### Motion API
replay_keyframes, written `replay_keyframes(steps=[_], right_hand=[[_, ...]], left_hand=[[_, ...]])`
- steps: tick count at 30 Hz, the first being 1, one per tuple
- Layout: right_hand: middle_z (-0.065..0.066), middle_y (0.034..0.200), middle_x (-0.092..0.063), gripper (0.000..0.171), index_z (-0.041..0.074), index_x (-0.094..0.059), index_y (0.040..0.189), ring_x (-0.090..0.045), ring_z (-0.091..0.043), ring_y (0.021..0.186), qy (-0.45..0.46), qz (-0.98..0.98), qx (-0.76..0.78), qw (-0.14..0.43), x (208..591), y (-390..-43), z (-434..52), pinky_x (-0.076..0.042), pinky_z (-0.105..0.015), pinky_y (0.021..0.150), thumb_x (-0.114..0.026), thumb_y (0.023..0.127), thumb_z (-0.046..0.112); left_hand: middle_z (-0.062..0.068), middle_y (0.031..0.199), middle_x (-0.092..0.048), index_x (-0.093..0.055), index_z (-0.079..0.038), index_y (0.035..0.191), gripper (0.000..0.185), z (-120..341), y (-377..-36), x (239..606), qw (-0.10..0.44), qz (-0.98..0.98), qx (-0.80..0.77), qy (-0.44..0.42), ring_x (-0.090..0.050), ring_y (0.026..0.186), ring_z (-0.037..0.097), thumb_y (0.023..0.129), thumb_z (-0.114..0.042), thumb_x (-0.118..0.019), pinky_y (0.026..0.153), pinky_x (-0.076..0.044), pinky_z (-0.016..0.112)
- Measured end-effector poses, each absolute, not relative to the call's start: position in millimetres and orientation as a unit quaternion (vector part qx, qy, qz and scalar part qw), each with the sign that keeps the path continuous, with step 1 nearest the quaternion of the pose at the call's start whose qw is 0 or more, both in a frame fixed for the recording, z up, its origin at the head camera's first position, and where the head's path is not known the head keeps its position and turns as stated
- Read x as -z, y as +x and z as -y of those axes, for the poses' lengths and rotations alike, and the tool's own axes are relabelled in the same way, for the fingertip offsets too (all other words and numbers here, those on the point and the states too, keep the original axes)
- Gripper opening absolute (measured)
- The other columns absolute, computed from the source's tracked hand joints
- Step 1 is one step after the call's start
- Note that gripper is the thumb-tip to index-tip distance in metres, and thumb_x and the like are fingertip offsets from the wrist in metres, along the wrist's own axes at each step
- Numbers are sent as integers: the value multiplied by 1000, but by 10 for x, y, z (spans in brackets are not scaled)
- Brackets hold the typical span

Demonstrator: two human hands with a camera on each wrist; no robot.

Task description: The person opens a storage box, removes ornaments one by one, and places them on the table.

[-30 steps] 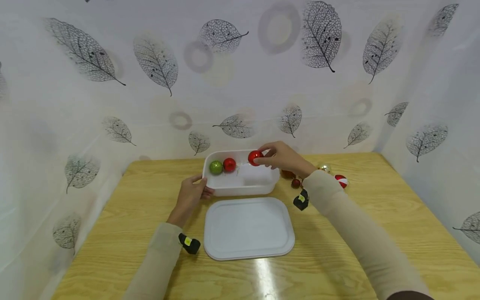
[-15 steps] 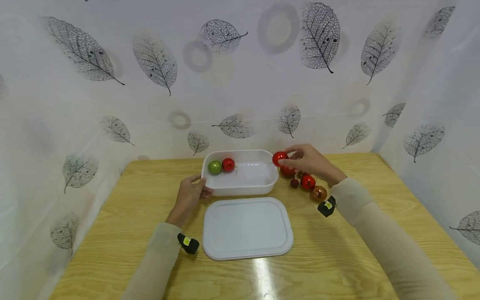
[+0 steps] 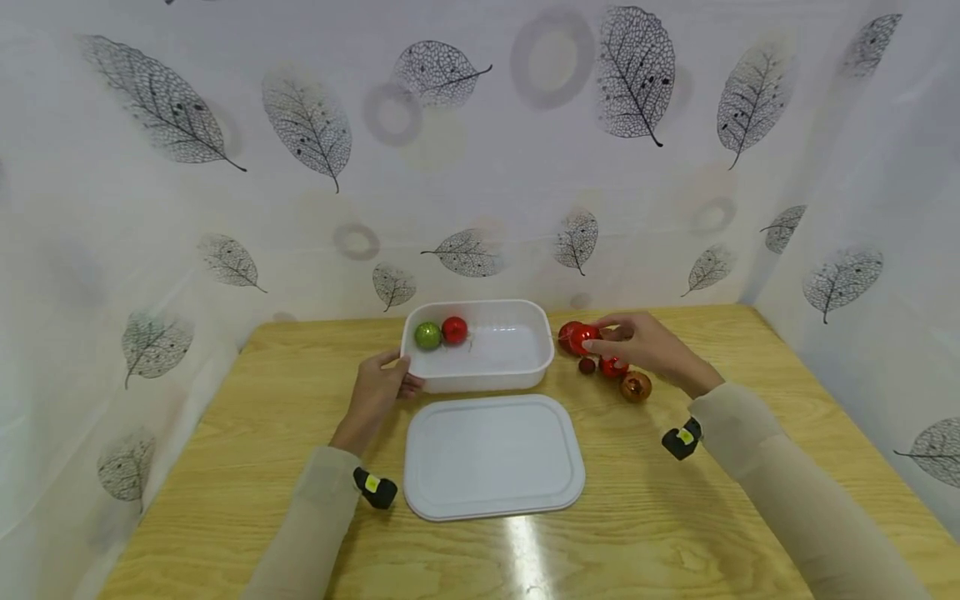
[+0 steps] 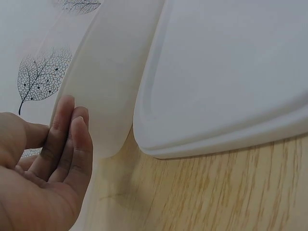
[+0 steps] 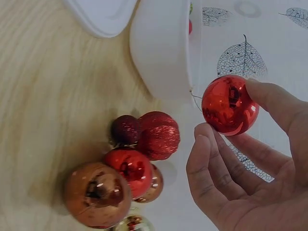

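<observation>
In the head view my left hand [image 3: 377, 387] holds the left front corner of a white plastic box [image 3: 483, 382], its fingers [image 4: 79, 144] along the outer wall in the left wrist view. A green glittery Christmas ball [image 3: 428, 336] and a red one [image 3: 454, 330] lie inside at the left. My right hand [image 3: 648, 346] pinches a shiny red Christmas ball [image 5: 230, 105] between thumb and fingertips, right of the box. A thin string hangs from this ball. Below it on the table sit a ridged red ball [image 5: 159, 135], a small dark red one [image 5: 126, 130] and a shiny red one [image 5: 130, 171].
A white lid [image 3: 493, 457] lies flat in front of the box. Copper-coloured balls [image 5: 97, 195] and a gold one [image 5: 134, 223] belong to the cluster on the wooden table [image 3: 285, 450]. A leaf-patterned curtain [image 3: 480, 167] stands behind the table.
My right hand has carried the shiny red ball from over the box out to the right, above the other balls, and lower. The left hand stays at the box corner.
</observation>
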State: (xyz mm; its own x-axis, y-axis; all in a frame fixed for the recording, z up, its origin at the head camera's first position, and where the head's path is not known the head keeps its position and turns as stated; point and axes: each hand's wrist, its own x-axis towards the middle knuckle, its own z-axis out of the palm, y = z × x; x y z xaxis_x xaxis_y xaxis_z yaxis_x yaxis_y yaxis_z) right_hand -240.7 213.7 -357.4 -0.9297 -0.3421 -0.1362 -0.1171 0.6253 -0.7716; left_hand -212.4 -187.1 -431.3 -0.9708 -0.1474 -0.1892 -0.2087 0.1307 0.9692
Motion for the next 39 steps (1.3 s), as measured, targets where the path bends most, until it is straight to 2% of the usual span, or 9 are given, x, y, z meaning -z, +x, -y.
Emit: replay_keyframes(steps=[5, 10, 15, 20, 28, 39], right_hand=[[-21, 107, -67, 62, -1, -54, 142, -66, -32, 86, -116, -884, 426, 152, 3679, -2330, -2187, -61, -41, 74, -72, 95, 37], [-19, 94, -68, 56, -3, -57, 137, -65, -28, 72, -111, -882, 430, 159, 3793, -2259, -2209, -58, -35, 59, -74, 95, 31], [-19, 95, -69, 57, -6, -57, 136, -69, -32, 76, -104, -883, 432, 152, 3912, -2210, -2217, -63, -41, 67, -75, 94, 27], [-16, 94, -71, 55, -7, -59, 134, -70, -32, 82, -108, -883, 430, 154, 4026, -2180, -2221, -63, -44, 72, -76, 93, 26], [-14, 95, -71, 50, -3, -65, 127, -70, -23, 77, -106, -895, 405, 154, 4139, -2131, -2179, -62, -35, 67, -79, 90, 28], [-11, 88, -70, 51, -8, -60, 131, -70, -23, 70, -103, -885, 419, 178, 4181, -2097, -2107, -63, -38, 63, -77, 92, 19]], left_hand=[[13, 83, -73, -46, 9, 145, 44, 1885, -2128, 4326, 25, -751, -649, -118, -69, 70, 13, 108, -16, -50, 68, -62, 26], [12, 81, -73, -46, 10, 144, 44, 1892, -2138, 4338, 25, -747, -654, -115, -69, 68, 12, 108, -15, -50, 67, -62, 25], [12, 82, -73, -45, 11, 144, 45, 1892, -2129, 4329, 25, -746, -656, -112, -69, 69, 13, 108, -15, -51, 68, -62, 27], [12, 83, -73, -45, 9, 145, 45, 1890, -2129, 4326, 28, -749, -651, -116, -69, 69, 13, 108, -16, -50, 69, -62, 26], [12, 82, -73, -45, 9, 145, 45, 1887, -2124, 4315, 29, -753, -648, -115, -69, 69, 14, 108, -16, -50, 67, -62, 26], [12, 83, -73, -47, 8, 144, 44, 1887, -2136, 4337, 27, -751, -650, -117, -69, 69, 14, 108, -17, -51, 68, -62, 27]])
